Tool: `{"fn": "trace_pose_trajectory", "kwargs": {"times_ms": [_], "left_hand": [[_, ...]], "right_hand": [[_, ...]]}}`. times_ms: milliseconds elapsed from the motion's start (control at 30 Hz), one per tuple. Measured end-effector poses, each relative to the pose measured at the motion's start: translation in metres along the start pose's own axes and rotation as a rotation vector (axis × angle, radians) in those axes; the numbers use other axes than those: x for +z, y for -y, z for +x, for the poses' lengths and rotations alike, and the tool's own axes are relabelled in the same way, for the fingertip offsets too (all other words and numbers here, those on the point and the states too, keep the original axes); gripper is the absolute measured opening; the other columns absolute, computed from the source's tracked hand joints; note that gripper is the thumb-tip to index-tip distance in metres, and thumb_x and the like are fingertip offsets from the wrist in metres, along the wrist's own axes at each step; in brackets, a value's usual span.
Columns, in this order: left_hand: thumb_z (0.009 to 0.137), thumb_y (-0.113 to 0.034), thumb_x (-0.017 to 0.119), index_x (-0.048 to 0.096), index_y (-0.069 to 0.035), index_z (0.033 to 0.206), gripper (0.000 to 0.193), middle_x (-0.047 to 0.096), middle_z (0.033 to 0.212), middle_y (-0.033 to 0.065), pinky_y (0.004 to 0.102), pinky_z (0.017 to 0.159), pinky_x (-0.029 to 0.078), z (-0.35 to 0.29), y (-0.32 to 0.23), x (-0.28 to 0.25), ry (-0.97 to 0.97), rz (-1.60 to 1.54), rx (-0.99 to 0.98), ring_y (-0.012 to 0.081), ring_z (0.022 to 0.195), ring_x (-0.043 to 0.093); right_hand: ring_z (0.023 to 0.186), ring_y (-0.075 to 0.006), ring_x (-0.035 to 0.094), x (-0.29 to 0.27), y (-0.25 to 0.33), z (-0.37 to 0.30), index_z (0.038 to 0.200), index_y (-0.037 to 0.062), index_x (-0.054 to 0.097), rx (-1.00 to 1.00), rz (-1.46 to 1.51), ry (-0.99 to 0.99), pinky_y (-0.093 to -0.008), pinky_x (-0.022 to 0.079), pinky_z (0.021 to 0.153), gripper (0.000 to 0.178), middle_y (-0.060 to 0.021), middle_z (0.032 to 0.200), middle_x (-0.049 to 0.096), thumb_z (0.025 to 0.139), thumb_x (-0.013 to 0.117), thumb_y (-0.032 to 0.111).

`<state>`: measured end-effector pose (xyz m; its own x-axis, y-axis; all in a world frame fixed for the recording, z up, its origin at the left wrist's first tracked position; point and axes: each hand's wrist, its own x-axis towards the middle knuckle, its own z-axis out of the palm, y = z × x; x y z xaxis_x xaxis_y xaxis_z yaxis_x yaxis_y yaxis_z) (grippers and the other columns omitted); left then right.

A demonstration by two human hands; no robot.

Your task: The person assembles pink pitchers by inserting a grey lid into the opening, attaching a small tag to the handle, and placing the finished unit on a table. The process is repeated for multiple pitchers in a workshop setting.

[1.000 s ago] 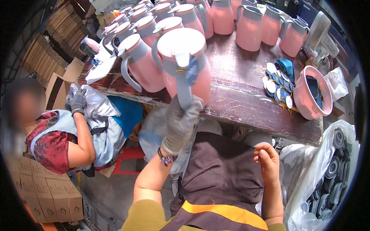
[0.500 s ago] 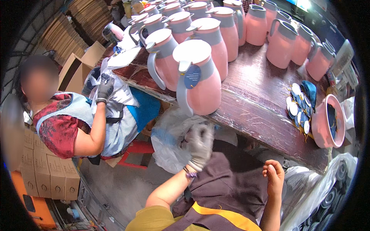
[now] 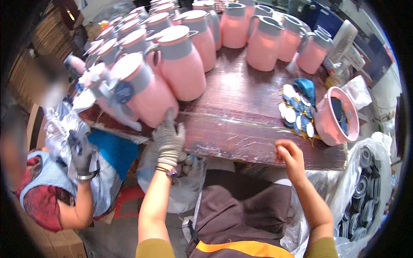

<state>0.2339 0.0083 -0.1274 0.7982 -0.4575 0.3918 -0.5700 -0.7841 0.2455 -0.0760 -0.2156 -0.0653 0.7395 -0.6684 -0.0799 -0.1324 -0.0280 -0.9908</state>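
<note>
Several pink jugs with grey collars stand on the dark table [image 3: 232, 129]. At its front left edge is a pink jug [image 3: 152, 103] with a white lid, a grey handle and a round blue tag [image 3: 124, 92]. My left hand [image 3: 169, 139], in a pale glove, has its fingers stretched out against the lower side of this jug. Bare and loosely curled, my right hand [image 3: 291, 157] hovers by the table's front edge, with nothing visible in it. Beyond it lies a pile of blue and white tags [image 3: 297, 111] with yellow strings.
A pink bucket [image 3: 325, 124] stands right of the tags. Jugs without lids [image 3: 263, 49] stand farther back. On the left, a co-worker's gloved hand [image 3: 81, 152] holds white plastic [image 3: 56, 129]. A clear bag of grey rings [image 3: 363, 189] is at the lower right.
My left hand has moved from above my lap to the tagged jug's base. The whole view has turned right, so the table sits farther left. My right hand stays loosely curled.
</note>
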Motion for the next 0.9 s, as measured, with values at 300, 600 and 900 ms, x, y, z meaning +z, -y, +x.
{"fn": "trace_pose_trajectory", "kwargs": {"times_ms": [300, 600, 900], "left_hand": [[0.083, -0.026, 0.061, 0.059, -0.008, 0.114, 0.036, 0.065, 0.091, 0.0129, 0.0475, 0.082, 0.043, 0.019, 0.01, 0.014, -0.032, -0.184, -0.088, 0.033, 0.089, 0.061], [0.085, -0.022, 0.058, 0.064, -0.009, 0.091, 0.016, 0.066, 0.084, 0.0133, 0.0455, 0.077, 0.046, 0.026, 0.021, 0.016, -0.14, -0.272, 0.067, 0.034, 0.081, 0.063], [0.089, -0.027, 0.062, 0.053, -0.011, 0.123, 0.038, 0.062, 0.101, 0.0006, 0.0305, 0.073, 0.052, -0.013, -0.045, -0.037, 0.582, -1.636, -0.511, 0.0128, 0.083, 0.059]], "right_hand": [[0.095, -0.0353, 0.062, -0.008, 0.08, 0.234, 0.128, 0.0117, 0.052, -0.528, -0.935, -0.159, -0.0435, 0.05, 0.084, 0.047, -0.0178, 0.102, 0.062, 0.085, 0.066, 0.023], [0.096, -0.0343, 0.064, -0.045, 0.11, 0.333, 0.114, 0.0065, 0.059, -0.666, -0.988, -0.507, -0.0427, 0.049, 0.084, 0.031, -0.0192, 0.103, 0.065, 0.088, 0.064, 0.022], [0.07, -0.0263, 0.063, 0.007, 0.004, 0.026, 0.083, 0.0076, 0.06, -1.119, -0.698, -0.017, -0.0387, 0.05, 0.059, 0.01, -0.0081, 0.081, 0.064, 0.076, 0.065, 0.002]]}}
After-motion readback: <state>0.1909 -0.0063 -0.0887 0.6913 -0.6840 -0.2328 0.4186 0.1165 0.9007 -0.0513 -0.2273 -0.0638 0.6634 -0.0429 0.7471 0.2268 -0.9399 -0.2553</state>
